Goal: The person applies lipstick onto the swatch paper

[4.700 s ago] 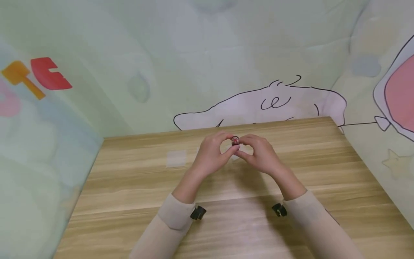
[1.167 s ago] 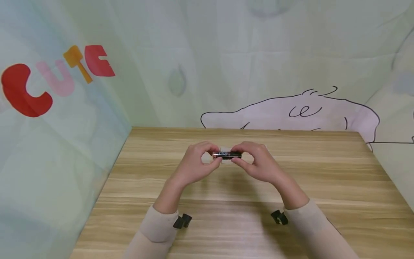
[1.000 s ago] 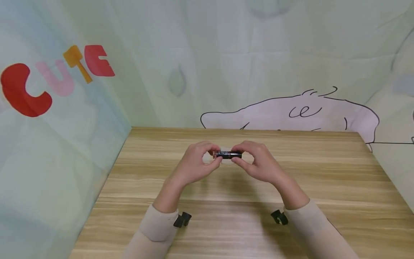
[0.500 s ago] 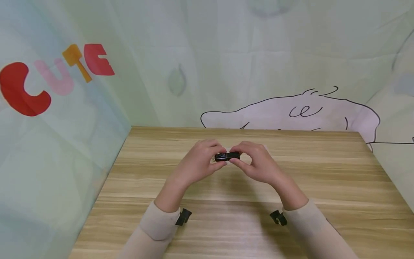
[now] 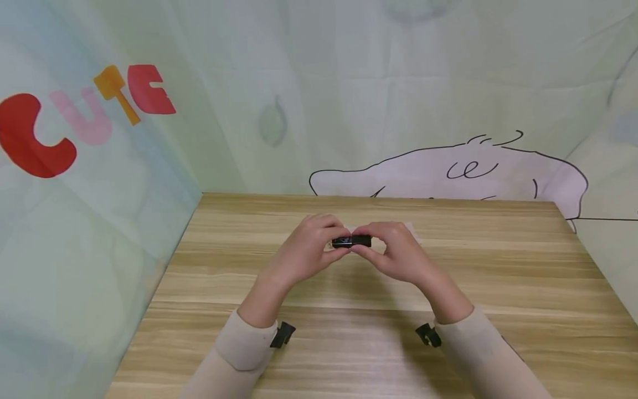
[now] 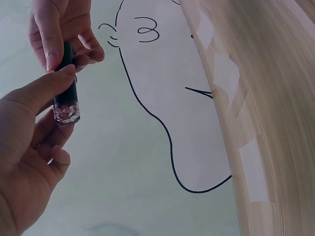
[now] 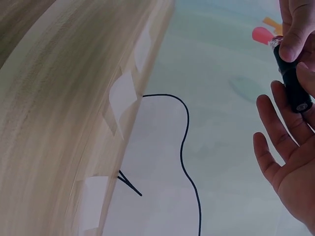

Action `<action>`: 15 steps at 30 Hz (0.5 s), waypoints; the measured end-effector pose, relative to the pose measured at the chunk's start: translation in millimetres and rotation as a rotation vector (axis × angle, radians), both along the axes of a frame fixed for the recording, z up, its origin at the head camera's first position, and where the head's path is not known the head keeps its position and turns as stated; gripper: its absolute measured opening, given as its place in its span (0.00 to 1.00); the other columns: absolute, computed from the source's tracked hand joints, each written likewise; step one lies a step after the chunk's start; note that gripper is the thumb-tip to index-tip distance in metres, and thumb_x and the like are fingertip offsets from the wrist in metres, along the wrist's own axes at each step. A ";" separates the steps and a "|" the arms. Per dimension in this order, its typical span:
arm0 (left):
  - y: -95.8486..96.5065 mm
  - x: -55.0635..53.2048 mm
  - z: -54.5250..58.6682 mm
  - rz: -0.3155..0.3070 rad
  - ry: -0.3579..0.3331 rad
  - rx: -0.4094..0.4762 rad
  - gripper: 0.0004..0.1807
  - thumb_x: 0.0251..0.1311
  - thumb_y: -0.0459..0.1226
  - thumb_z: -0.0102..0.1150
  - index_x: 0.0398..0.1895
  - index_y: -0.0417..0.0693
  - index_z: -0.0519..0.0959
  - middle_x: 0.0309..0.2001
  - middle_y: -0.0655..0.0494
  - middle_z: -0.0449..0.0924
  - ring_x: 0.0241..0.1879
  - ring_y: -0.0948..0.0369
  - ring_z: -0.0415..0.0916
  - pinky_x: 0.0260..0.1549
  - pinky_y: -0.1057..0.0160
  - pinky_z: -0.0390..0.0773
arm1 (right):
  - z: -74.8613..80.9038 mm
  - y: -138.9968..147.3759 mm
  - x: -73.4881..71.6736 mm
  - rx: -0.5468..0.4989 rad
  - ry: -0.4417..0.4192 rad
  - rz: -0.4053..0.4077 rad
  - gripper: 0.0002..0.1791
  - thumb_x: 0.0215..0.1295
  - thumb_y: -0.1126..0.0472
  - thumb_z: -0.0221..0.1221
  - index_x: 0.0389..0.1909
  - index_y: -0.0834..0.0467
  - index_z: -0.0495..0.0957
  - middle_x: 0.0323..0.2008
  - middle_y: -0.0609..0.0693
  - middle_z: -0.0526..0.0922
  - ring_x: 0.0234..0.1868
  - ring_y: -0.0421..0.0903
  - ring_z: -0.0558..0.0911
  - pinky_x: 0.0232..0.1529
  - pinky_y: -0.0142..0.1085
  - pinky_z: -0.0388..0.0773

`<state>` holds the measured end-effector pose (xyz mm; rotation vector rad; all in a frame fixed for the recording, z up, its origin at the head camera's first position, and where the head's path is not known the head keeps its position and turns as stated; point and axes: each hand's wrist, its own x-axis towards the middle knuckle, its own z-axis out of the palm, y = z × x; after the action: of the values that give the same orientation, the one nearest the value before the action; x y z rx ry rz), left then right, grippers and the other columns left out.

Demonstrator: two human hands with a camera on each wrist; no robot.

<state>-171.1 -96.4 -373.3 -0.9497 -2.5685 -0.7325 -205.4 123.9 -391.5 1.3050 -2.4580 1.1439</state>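
Note:
Both hands hold a slim black lipstick tube [image 5: 361, 241] level above the table. One end is clear and faceted with red and silver bits, plainest on the lipstick [image 6: 67, 114] in the left wrist view. My left hand [image 5: 310, 249] pinches the tube near that decorated end between thumb and fingers. On the plain black part, my right hand [image 5: 399, 252] grips with thumb and index finger. A small round logo marks the end of the lipstick [image 7: 299, 98] in the right wrist view. The fingertips of both hands nearly meet at the tube's middle, hiding part of it.
Thin white squares lie on the wood-grain table [image 5: 349, 343]; one white square [image 6: 256, 169] shows in the left wrist view, another white square [image 7: 93, 201] in the right. Behind the table hangs a printed cloth backdrop [image 5: 339, 100]. Black clips [image 5: 283, 334] sit at both cuffs.
Earlier the lipstick pointed end-on toward the head camera; it now lies crosswise. Since a second ago the left hand has shifted right along the tube, closer to the right hand.

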 end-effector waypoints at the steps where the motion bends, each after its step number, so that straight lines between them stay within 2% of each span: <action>1: -0.3 0.3 0.2 -0.001 0.003 0.002 0.10 0.55 0.37 0.76 0.39 0.46 0.88 0.38 0.59 0.83 0.39 0.61 0.78 0.44 0.58 0.77 | 0.5 -0.2 0.4 -0.001 0.003 0.002 0.11 0.66 0.59 0.68 0.46 0.59 0.86 0.39 0.45 0.88 0.40 0.39 0.85 0.42 0.39 0.83; 8: -2.6 0.0 -0.4 -0.025 0.019 0.016 0.09 0.56 0.36 0.76 0.39 0.46 0.88 0.38 0.59 0.83 0.40 0.61 0.78 0.47 0.58 0.78 | 0.4 -0.1 1.3 -0.026 0.041 0.005 0.10 0.64 0.60 0.70 0.45 0.59 0.87 0.37 0.46 0.89 0.38 0.40 0.86 0.42 0.42 0.83; 15: -3.5 1.0 -0.8 -0.043 -0.007 0.046 0.09 0.54 0.35 0.77 0.38 0.45 0.88 0.36 0.60 0.82 0.39 0.62 0.76 0.41 0.64 0.78 | 0.2 1.4 2.1 -0.023 0.087 -0.004 0.10 0.61 0.59 0.72 0.42 0.56 0.88 0.35 0.43 0.89 0.36 0.40 0.86 0.43 0.46 0.78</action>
<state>-170.1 -99.9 -374.2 -0.9922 -2.5328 -0.8039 -203.3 125.3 -391.3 1.3138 -2.3782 1.0873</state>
